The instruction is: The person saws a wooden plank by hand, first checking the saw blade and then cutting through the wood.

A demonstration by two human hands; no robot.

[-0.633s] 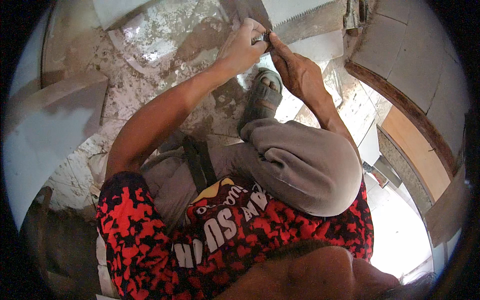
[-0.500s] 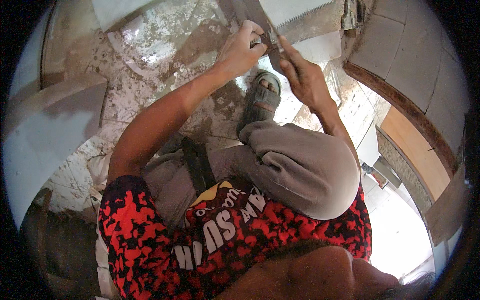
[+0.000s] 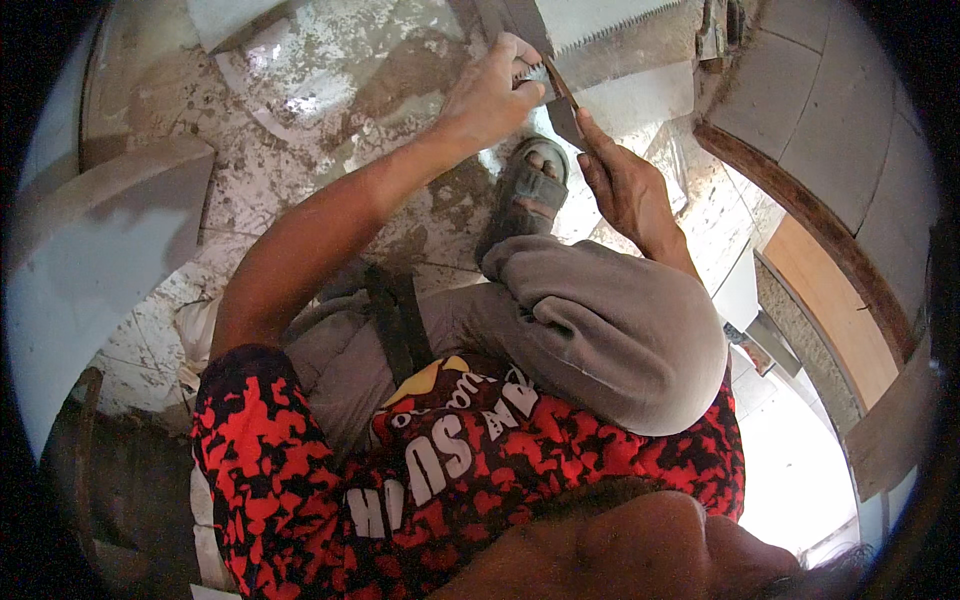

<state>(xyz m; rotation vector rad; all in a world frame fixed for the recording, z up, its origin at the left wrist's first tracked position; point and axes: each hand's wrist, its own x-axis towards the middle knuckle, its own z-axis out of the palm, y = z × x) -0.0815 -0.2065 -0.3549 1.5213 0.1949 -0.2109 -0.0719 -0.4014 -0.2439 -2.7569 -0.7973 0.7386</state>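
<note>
My left hand (image 3: pixel 490 95) is closed on a saw blade (image 3: pixel 531 72), whose small teeth show between thumb and fingers. Closed round the near end of a thin, rod-like file (image 3: pixel 563 84) is my right hand (image 3: pixel 632 192). The file's far end reaches to the blade beside my left fingertips. Under the file runs a dark flat strip (image 3: pixel 518 25), which passes up past the upper edge of the view; whether it is part of the same saw blade I cannot tell. My sandalled foot (image 3: pixel 530 185) is just below the strip.
Another wide toothed blade (image 3: pixel 625 45) lies beyond my right hand. Tiled ledge (image 3: pixel 800 100) curves along the right, with an orange-brown board (image 3: pixel 835 300) below. A pale panel (image 3: pixel 110 270) stands at left. The floor (image 3: pixel 330 150) is stained and patchy. My raised knee (image 3: pixel 640 340) is near my right forearm.
My right hand has drawn back, down and to the right, with the file. More of the saw teeth at my left fingers now show. My left hand has shifted slightly right.
</note>
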